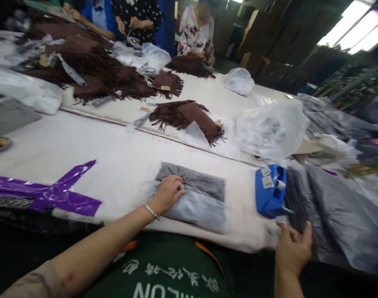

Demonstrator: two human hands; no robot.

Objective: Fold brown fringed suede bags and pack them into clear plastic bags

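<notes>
Across a folded plastic bag [201, 207] with dark grey fabric or wrapping in its upper part lies my left hand [170, 191]. Its fingers are curled and close together on the bag's fold, gripping it against the white table. A bracelet circles that wrist. To the right stands a blue tape dispenser [266, 196] with paper labels on its side. Just below it is my right hand [293, 246], thumb and finger spread apart. Whether a bit of clear tape clings to its fingertips is too blurred to see.
Grey plastic bags [340, 211] are piled at the right. Beyond the seam lie brown fringed pieces [189, 116] and a clear bag [271, 128]. Purple tape [58, 190] crosses the left front edge of the table [98, 140]. Several people work along the far side.
</notes>
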